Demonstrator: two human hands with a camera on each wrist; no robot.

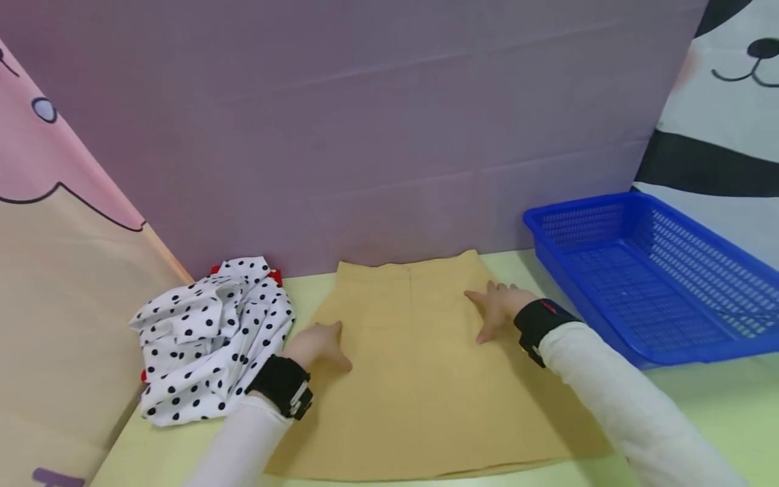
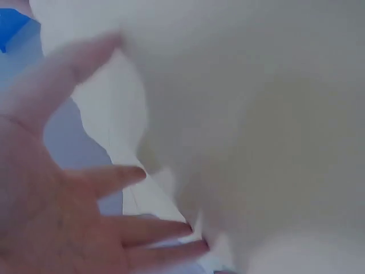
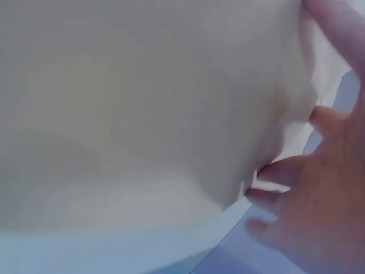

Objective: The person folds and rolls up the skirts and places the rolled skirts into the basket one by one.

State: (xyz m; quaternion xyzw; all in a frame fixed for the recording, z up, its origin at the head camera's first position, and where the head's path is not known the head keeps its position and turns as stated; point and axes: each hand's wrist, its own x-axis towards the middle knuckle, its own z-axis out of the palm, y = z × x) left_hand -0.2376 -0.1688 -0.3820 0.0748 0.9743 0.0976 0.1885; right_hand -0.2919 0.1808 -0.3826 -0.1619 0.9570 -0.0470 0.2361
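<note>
1. White cotton-looking cloth with black dots, heaped (image 1: pixel 209 338): just left of the left hand, red material (image 1: pixel 276 276) poking out behind. Keep the left wrist off it.
2. Left hand (image 1: pixel 318 346): spread wide, thumb out over the garment, fingertips at its left edge, nothing gripped. Spread pressure evenly; don't poke.
3. Tan-yellow, flared, skirt-shaped fabric garment (image 1: pixel 414 392): lies between the hands, narrow edge beyond them, wide hem nearer the body. Step looks like straightening the sides. Draw both edges outward equally, keep the centre seam (image 1: pixel 410 297) straight. Hem layers look slightly offset toward the right; worth aligning.
4. Right hand (image 1: pixel 500 308): spread wide, fingertips at the right edge, no grip seen. Edge puckers there; ease it flat.
5. Blue rectangular perforated plastic basket (image 1: pixel 633 277): right of the right hand. Mind the forearm clearance.
</note>
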